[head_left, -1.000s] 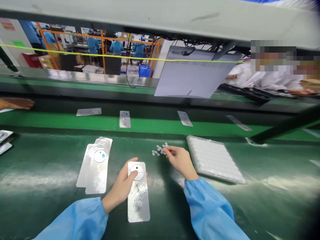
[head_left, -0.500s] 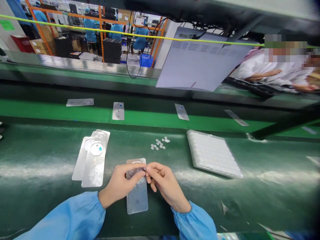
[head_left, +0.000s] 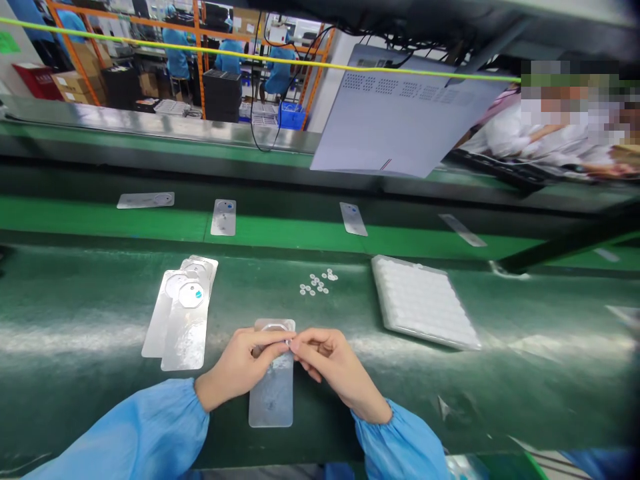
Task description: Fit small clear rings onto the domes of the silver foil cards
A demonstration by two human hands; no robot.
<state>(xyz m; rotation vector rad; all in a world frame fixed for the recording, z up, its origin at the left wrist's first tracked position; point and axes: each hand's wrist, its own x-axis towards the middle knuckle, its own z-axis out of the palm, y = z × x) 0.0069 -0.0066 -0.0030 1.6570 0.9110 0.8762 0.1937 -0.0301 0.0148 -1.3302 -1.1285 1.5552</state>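
My left hand [head_left: 245, 363] and my right hand [head_left: 333, 363] meet at the fingertips, each closed in a pinch. Whatever sits between the fingertips is too small to make out. Directly beneath them a flat, silvery phone back cover [head_left: 271, 397] lies on the green bench, its upper part partly covered by my left fingers. Beyond my hands is a loose scatter of small clear-white round pieces [head_left: 313, 283]. To the left, several similar phone back covers [head_left: 185, 337] overlap in a pile, one with a blue mark in its round camera area.
A tray of white pieces [head_left: 425, 303] stands at the right of the bench. Behind, a bright green conveyor belt [head_left: 290, 223] carries spaced covers [head_left: 223, 218]. A grey panel [head_left: 385, 127] hangs above it, and a dark support bar [head_left: 565, 233] slants at the right.
The covers on the belt have shifted left. My hands stay together at the fingertips, with the right fingers slightly more curled. The cover below has turned a little.
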